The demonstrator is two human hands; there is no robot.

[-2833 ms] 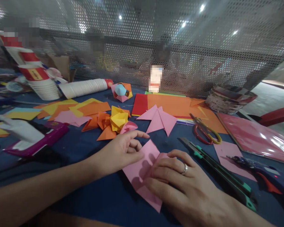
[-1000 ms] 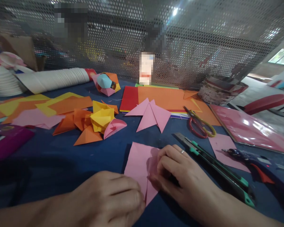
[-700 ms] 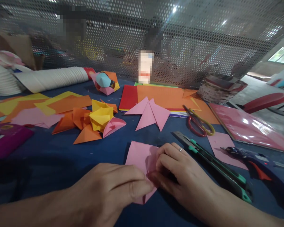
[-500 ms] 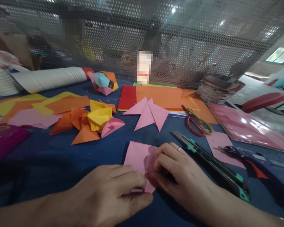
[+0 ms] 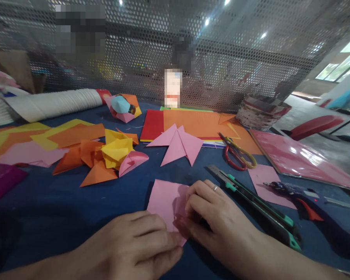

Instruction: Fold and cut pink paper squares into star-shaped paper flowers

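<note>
A square of pink paper [image 5: 163, 196] lies on the dark blue table surface between my hands. My left hand [image 5: 134, 243] covers its lower left edge, fingers together and thumb along the bottom. On the right side of the sheet, my right hand [image 5: 208, 217], with a ring on one finger, pinches the edge between curled fingers and thumb. Just beyond are folded pink pieces [image 5: 179, 144] and a cluster of orange and yellow folded paper [image 5: 116, 149]. A green and black utility knife [image 5: 256, 202] rests right of my right hand.
Red-and-yellow-handled scissors [image 5: 239, 155], a glue gun [image 5: 306, 200] and a shiny pink packet [image 5: 303, 159] lie to the right. Coloured sheets [image 5: 192, 122] and a woven basket [image 5: 261, 111] stand behind. Stacked paper cups [image 5: 58, 103] are at the back left, before a perforated metal screen [image 5: 140, 50].
The whole view has shifted a little, so things sit slightly lower and further left. My left fingers have drawn closer together on the pink paper; my right hand keeps its pinch.
</note>
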